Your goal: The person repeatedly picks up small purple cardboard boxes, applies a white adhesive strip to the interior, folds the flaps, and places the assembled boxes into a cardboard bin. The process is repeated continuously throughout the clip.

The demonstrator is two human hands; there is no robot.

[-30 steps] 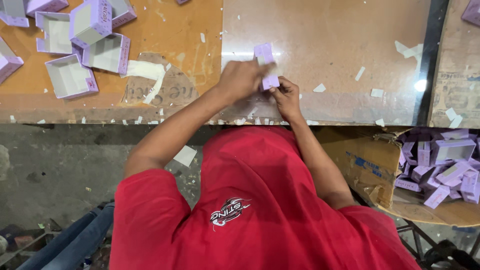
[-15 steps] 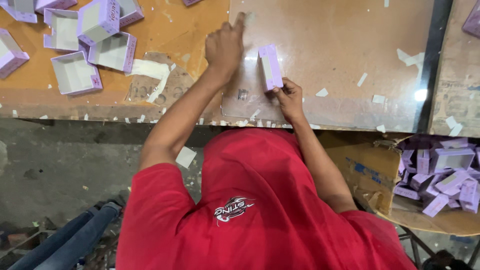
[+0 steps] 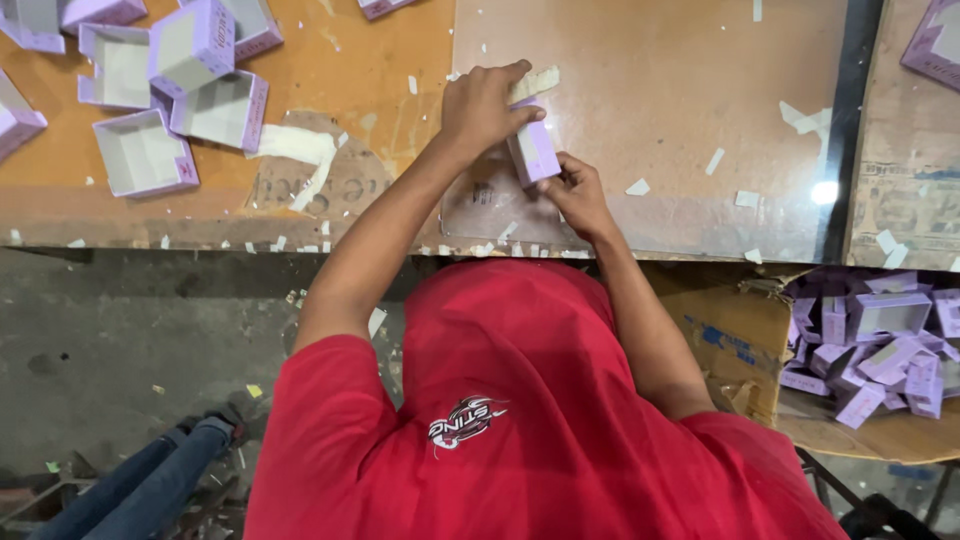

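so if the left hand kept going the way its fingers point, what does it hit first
Probably nothing soon. The left hand rests on the small purple box and a pale paper strip, fingers pointing right. Beyond lies bare glass sheet with paper scraps, though height is unclear.

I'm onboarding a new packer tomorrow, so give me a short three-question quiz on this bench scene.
1. True or false: both hands are on the small purple box.
2. Which hand presses the pale strip at the box's far end? A) left hand B) right hand C) neither
3. Fill in: the open purple trays lie on the orange tabletop to the person's ____ side.

Key
1. True: the left hand covers the box's far end and the right hand grips its near end.
2. A
3. Left; more purple boxes fill a carton low on the right.
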